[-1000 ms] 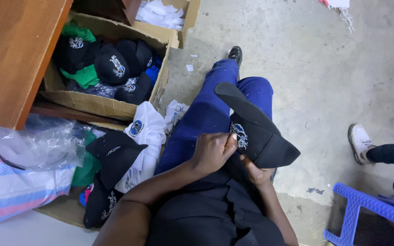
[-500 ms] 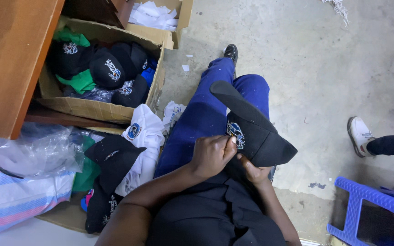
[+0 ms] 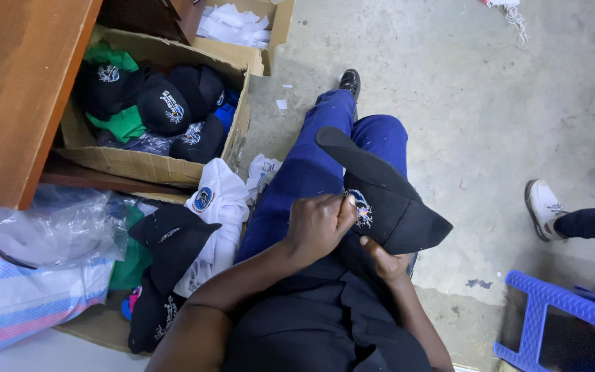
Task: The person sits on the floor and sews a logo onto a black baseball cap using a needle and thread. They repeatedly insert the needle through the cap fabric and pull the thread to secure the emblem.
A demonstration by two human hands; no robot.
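Note:
A black cap point(image 3: 387, 193) with an embroidered front patch rests on my lap, its brim pointing away over my blue trouser legs. My left hand point(image 3: 317, 224) is closed against the cap's front, fingertips pinching at the patch. My right hand point(image 3: 383, 260) grips the cap from underneath at its near edge. I cannot tell whether the left fingers hold a small tool or thread.
A cardboard box point(image 3: 139, 164) of black, green and blue caps stands at the left by a wooden desk point(image 3: 15, 83). More caps point(image 3: 166, 241) and plastic bags point(image 3: 43, 234) lie beside my leg. A blue plastic stool point(image 3: 559, 324) and another person's shoe point(image 3: 542, 207) are at the right.
My hands and the cap stay in nearly the same place. The view has shifted slightly, and my left fingers have moved a little on the patch.

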